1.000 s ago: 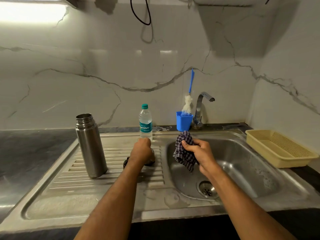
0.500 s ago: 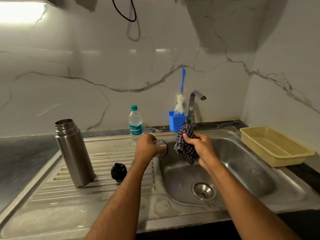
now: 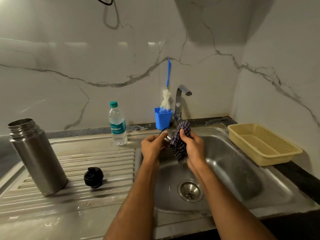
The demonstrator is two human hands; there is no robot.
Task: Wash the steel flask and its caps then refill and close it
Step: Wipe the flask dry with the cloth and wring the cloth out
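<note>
White marble-veined walls (image 3: 86,66) were seen meeting in a corner, with a dark counter (image 3: 294,177) below; a black cable (image 3: 103,0) was hung high up.

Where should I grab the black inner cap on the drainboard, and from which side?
Take the black inner cap by its round outer rim, coming straight down from above. It lies alone on the ribbed drainboard, right of the steel flask, clear on all sides. Its top looks lumpy, so pinching across the rim seems safer.
</note>
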